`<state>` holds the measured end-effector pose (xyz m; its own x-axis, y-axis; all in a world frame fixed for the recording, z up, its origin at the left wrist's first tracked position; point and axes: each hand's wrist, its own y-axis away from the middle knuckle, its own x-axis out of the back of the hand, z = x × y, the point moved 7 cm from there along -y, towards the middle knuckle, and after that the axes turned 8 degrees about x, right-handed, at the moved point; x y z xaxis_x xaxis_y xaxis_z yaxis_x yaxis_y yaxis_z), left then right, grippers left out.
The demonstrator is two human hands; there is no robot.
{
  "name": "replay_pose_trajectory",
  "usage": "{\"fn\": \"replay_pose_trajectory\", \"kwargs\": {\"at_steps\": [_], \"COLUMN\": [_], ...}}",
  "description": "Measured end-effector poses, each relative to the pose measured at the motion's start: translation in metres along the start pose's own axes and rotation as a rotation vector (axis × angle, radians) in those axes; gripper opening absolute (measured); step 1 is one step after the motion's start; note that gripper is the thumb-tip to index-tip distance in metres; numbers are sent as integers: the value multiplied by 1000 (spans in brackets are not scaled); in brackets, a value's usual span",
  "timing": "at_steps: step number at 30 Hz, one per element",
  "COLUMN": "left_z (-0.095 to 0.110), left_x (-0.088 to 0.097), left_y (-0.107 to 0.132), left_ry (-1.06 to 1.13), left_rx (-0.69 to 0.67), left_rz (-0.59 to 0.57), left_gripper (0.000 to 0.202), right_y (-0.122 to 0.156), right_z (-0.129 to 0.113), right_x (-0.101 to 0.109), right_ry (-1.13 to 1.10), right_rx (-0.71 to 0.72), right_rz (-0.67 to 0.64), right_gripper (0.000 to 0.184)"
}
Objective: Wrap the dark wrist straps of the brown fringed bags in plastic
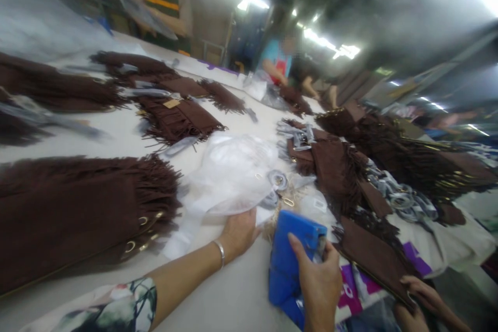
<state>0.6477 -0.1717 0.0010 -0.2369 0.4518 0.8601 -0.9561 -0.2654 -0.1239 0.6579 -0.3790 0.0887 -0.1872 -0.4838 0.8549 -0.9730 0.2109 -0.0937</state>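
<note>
Here, the right hand pinches a blue, box-shaped case between thumb and fingers over the white table; the left hand meets crumpled, translucent white sheeting, its grip unclear; beyond lies a dark-brown fringed bag.

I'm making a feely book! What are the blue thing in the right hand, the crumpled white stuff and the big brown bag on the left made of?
Blue thing: probably plastic, smooth with a slight shine.
White stuff: perhaps plastic film or tissue, as it looks thin and wrinkled.
Brown bag: maybe suede or imitation, with a dull surface and narrow fringe strips.
</note>
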Motion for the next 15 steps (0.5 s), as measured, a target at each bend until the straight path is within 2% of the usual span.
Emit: {"fn": "replay_pose_trajectory", "kwargs": {"at_steps": [3,7,11,15], "left_z": [13,17,14,11], "left_x": [-14,-25,-27,-20], "left_y": [-6,-18,-23,-15], "left_ry": [-55,-108,-112,-85], "left_rx": [8,0,-70,-77], "left_rz": [34,44,-51,-66], "left_gripper": [66,49,32,41], "right_y": [-1,-2,-2,-2], "right_z": [5,12,17,17], "right_x": [3,8,12,11], "right_ry": [-30,-70,-86,-100], "right_rx": [-19,-63,-87,-64], "right_rz": [29,55,45,52], "right_gripper": [92,95,97,95]}}
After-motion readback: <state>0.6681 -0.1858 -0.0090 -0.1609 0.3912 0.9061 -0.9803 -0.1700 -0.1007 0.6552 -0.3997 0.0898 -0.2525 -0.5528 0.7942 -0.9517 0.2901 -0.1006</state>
